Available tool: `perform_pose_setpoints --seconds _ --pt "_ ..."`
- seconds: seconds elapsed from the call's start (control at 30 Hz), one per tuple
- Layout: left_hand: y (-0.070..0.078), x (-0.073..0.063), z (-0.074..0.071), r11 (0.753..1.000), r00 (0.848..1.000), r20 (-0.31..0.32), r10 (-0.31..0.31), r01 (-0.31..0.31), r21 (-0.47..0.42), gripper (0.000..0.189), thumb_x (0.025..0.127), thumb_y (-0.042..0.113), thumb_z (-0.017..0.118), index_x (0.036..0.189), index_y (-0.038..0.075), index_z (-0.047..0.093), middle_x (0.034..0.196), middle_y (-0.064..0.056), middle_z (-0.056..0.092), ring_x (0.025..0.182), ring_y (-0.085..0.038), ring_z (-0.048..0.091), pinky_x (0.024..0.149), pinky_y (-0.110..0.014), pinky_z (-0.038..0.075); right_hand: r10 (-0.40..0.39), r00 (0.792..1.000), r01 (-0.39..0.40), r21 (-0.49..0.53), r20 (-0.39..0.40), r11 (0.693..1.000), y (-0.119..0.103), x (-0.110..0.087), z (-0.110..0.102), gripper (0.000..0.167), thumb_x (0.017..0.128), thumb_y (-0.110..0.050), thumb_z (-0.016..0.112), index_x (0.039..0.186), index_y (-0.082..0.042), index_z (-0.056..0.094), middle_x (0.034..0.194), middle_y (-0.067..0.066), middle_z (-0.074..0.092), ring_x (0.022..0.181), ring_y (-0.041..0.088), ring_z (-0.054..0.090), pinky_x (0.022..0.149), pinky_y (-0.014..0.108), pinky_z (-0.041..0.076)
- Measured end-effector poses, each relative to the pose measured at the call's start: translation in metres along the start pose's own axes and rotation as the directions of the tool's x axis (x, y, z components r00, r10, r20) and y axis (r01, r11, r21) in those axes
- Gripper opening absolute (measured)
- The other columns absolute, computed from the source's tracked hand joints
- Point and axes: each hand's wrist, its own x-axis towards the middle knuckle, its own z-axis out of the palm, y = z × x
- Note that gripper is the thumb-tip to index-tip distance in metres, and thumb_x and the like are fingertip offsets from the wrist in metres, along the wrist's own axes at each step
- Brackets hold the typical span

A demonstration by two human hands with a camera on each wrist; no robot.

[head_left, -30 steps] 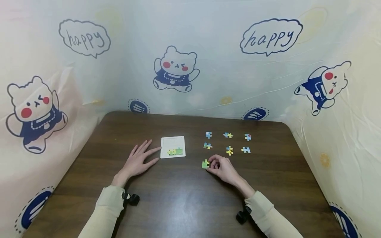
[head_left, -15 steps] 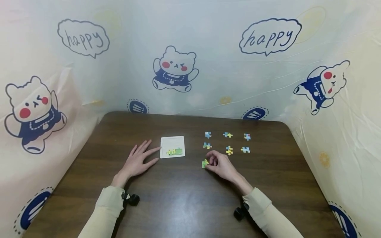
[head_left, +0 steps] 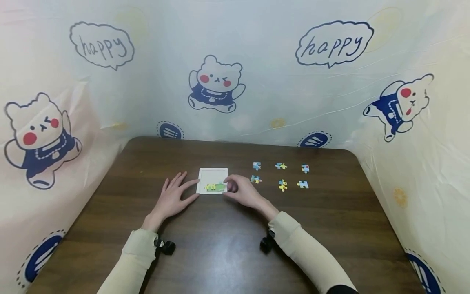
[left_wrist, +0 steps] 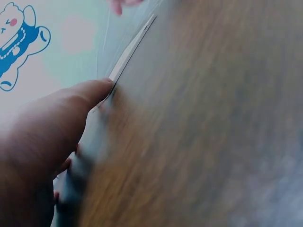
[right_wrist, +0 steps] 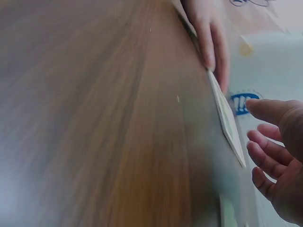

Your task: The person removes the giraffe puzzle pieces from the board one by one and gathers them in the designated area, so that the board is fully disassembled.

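A white tray (head_left: 213,174) lies left of centre with yellow and green puzzle pieces (head_left: 215,187) along its lower part. My left hand (head_left: 169,199) rests at its left side, fingers spread, thumb and index finger at the edge; the thumb (left_wrist: 90,92) meets the tray edge (left_wrist: 133,49) in the left wrist view. On the other side, my right hand (head_left: 244,191) has thumb and index finger apart at the tray's right edge. In the right wrist view nothing shows between that hand's thumb (right_wrist: 267,109) and fingers. The loose green piece seen earlier is out of sight.
Several loose puzzle pieces lie in two rows to the right, among them a yellow piece (head_left: 282,185) and a blue piece (head_left: 302,184). The brown table (head_left: 220,245) ends at a patterned curtain (head_left: 257,81) behind and at both sides.
My right hand has moved left from the loose green puzzle piece to the tray's right edge. My left thumb has shifted slightly right to the tray. The green piece no longer shows.
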Motion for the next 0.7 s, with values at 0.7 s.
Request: perform_pose_setpoints --seconds 0.7 --pt "-0.003 -0.003 0.007 1.000 0.998 -0.064 0.015 -0.015 0.002 0.059 0.105 0.049 0.071 0.159 0.031 0.060 0.180 -0.022 0.033 0.169 -0.046 0.024 0.134 -0.076 0.007 0.173 0.983 -0.176 -0.049 -0.061 0.983 -0.001 0.037 0.052 0.036 0.091 -0.023 0.092 0.117 -0.007 0.075 0.094 0.002 0.069 0.085 0.015 0.061 0.092 0.036 0.047"
